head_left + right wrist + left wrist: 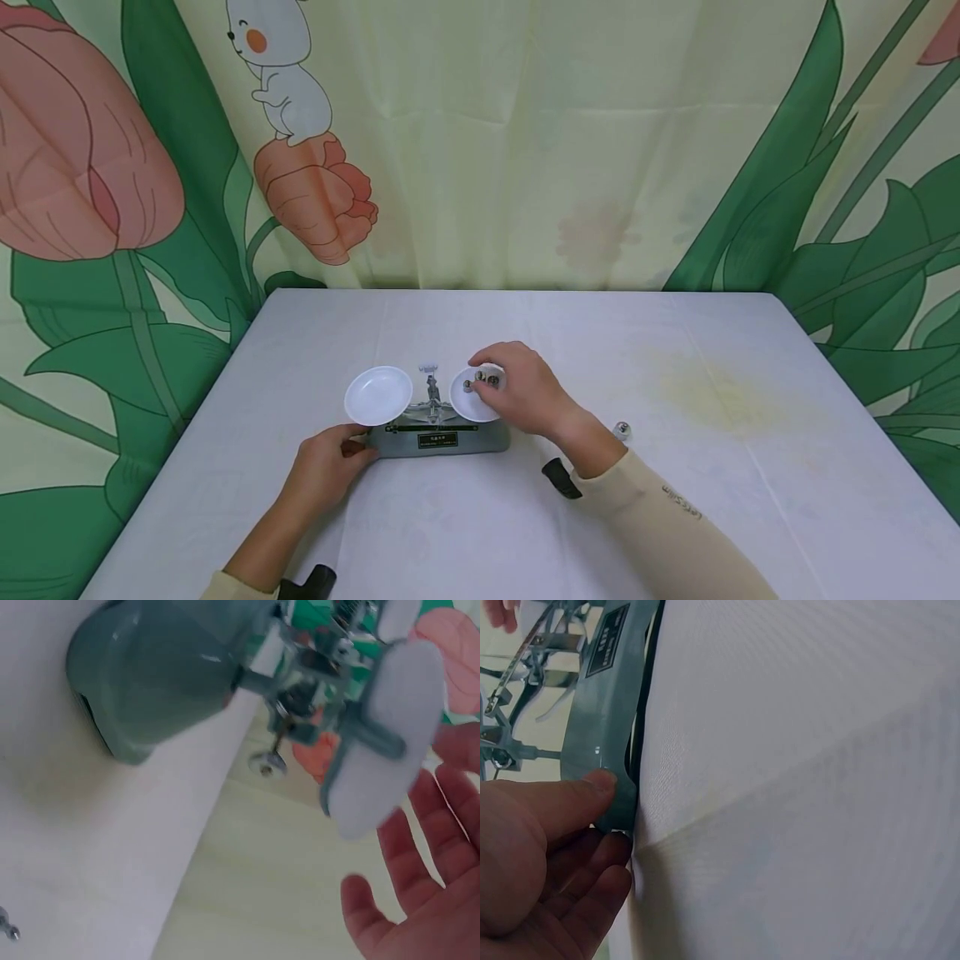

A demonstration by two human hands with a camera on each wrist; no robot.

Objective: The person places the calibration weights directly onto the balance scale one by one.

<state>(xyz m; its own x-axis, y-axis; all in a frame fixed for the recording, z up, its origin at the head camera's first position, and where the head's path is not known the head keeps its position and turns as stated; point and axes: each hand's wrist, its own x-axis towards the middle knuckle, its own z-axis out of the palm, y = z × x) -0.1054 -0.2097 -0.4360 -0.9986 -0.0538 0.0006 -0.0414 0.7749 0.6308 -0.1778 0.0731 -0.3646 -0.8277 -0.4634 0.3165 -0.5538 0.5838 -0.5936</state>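
Observation:
A grey-green balance scale (442, 442) with two white pans stands on the table. My left hand (327, 467) pinches the left end of its base; in the left wrist view the thumb (592, 791) lies on top and the other fingers curl at the end. My right hand (528, 387) is over the right pan (467, 406), thumb and forefinger apart around several small metal weights (480, 377) on it. The right wrist view shows its fingers (409, 877) loosely extended beside the pan's underside (397, 750). Bare is the left pan (378, 396).
A small shiny metal piece (622, 430) lies on the white tablecloth (675, 500), right of the scale and beside my right forearm. Behind the table hangs a curtain (480, 167) printed with flowers and a rabbit.

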